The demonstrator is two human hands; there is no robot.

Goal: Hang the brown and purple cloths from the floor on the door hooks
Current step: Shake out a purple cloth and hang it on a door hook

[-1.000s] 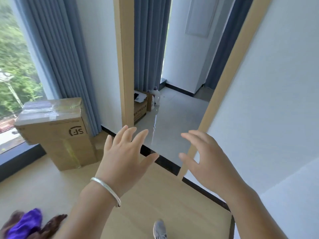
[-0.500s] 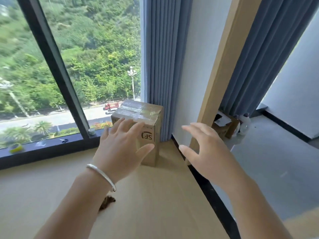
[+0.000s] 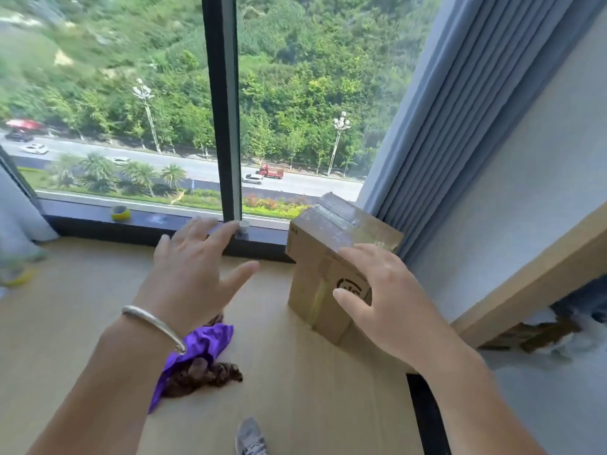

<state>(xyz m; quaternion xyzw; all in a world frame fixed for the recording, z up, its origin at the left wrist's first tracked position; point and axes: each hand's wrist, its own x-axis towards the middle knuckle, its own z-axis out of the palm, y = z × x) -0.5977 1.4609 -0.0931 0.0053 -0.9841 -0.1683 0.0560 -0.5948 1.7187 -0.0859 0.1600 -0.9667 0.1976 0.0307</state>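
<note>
Your left hand [image 3: 193,277], with a silver bangle [image 3: 154,326] on its wrist, hangs in the air with fingers straight and spread, holding nothing; your right hand [image 3: 384,300] hangs beside it the same way, fingers apart and relaxed, in front of the taped brown cardboard box [image 3: 328,257] without plainly touching it. Both seem held out ready, palms down, because you are about to bend for the pickup rather than carry anything. Below your left wrist the crumpled purple cloth [image 3: 203,343] lies on the pale wooden floor [image 3: 65,323], and the dark brown fuzzy cloth [image 3: 203,376] lies bunched against it, the two touching and partly overlapped, partly hidden by your forearm. They sit well in from the window edge of the floor, left of the box that stands in the corner by the blue-grey curtain [image 3: 460,110]. A roll of yellow-green tape [image 3: 120,213] and a small white cup [image 3: 243,226] rest on the dark window sill [image 3: 92,221]. Half a second ago your view faced the box and door frame and only a scrap of brown cloth showed under your arm; now your head has swung left and down, so both cloths are in sight while your hands keep the same open pose. No door hooks are visible.
</note>
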